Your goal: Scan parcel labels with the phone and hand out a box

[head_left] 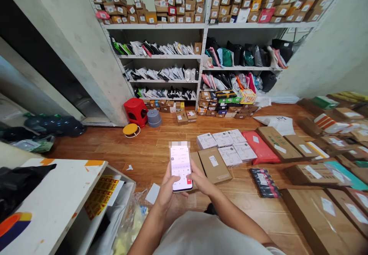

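Bottles [54, 125] are laid far to the left of the left hand [166, 189] and beyond it. Nearer, on the same side, a black bag [23, 188] is borne by a white desk [73, 182], and below the desk's top a yellow-and-red sheet [102, 197] is seen. A yellow stool [130, 129], a red stool [134, 111] and a grey stool [154, 119] are grouped ahead and to the left of the hands. Just left of the left hand, a white card [153, 193] is seen on the floor [94, 140].

A phone [180, 165] is gripped upright between the left hand and the right hand [201, 181], in front of the body. Its lower part is clasped from both sides, and both thumbs are held over the lit keypad.

Well ahead of the hands, a rack [204, 36] is filled with parcels: mostly boxes on top, mostly bags on the middle shelves. Just right of the right hand, a brown box [214, 165] is laid on the floor, with white boxes [224, 140] set beyond it. Farther right, a red parcel [260, 147] is placed beside these, and a dark bundle [265, 183] is laid nearer. Far right of the hands, a large box [313, 216] is seen among many others.
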Demonstrator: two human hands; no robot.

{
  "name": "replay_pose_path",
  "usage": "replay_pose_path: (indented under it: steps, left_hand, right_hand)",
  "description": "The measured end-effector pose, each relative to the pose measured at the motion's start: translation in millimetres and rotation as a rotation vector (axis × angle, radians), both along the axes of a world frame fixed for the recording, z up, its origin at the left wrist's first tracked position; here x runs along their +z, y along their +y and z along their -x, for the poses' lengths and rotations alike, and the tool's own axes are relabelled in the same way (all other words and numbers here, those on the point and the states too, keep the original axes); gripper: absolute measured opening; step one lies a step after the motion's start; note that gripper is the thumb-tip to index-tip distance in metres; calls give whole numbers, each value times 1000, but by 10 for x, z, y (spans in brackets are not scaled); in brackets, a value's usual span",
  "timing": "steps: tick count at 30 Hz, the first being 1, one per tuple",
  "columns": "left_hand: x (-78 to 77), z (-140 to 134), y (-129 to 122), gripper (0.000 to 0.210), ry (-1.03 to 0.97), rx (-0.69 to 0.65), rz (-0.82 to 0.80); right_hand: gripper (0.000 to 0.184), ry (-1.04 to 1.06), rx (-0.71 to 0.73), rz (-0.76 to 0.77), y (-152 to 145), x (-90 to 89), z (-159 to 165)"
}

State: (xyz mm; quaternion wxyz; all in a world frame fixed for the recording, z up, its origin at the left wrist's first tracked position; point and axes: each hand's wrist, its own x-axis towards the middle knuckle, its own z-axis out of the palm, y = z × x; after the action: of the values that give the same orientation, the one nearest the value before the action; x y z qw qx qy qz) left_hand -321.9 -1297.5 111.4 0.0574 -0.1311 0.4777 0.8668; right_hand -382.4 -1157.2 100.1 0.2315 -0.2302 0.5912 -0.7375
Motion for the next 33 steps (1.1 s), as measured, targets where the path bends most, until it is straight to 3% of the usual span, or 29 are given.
replay_pose_path:
  steps: [5, 13, 21, 25, 29, 33]
  left_hand:
    - [-79, -14, -69, 92, 78, -41, -215]
    - [-210, -40, -286, 103, 152, -134, -263]
    - [-277, 91, -648, 97, 123, -38, -274]
    - [-322, 379, -838, 77, 25, 39, -238]
    - [-340, 868, -1079, 71, -87, 68, -72]
    - [-402, 1598, -1499, 61, 0, 38, 427]
  right_hand:
    - [55, -19, -34, 18, -26, -71, 45]
    - [38, -124, -53, 14, -243, -83, 80]
    - [71, -111, 116, 14, -598, -168, 246]
    - [40, -308, -22, 54, -936, -214, 599]
    - [49, -365, -92, 69, -1399, -364, 1173]
    - [69, -370, -8, 126, -1903, -543, 1986]
